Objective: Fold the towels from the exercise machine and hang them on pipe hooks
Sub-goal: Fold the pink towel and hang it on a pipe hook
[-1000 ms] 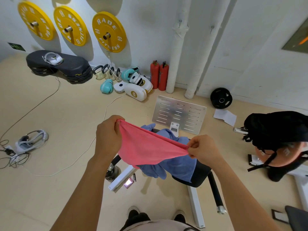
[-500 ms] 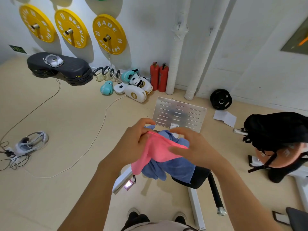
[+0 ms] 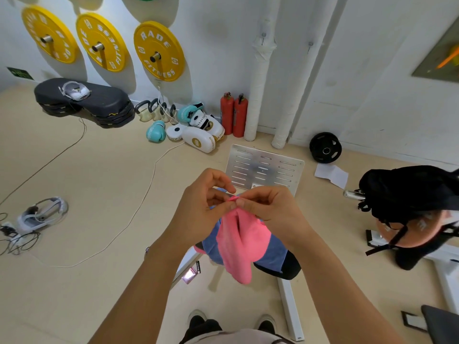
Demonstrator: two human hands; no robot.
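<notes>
Hidden: blue towel [image 3: 272, 254] and machine seat [image 3: 285, 268] mostly covered.
Pink towel [image 3: 242, 244]: soft, folded, hanging over the seat.
Hands: left hand [image 3: 198, 209] and right hand [image 3: 270, 209] together, both pinching its 2 top corners.

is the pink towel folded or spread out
Folded: the pink towel hangs doubled, its top corners pinched together by left hand and right hand.

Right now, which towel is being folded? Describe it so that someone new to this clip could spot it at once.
Start at the exercise machine in the middle of the floor, below the silver slotted plate. Above its black seat, the left hand and right hand pinch the top edge of the pink towel, which hangs down folded. The blue towel behind it lies draped on the seat, unheld.
</notes>
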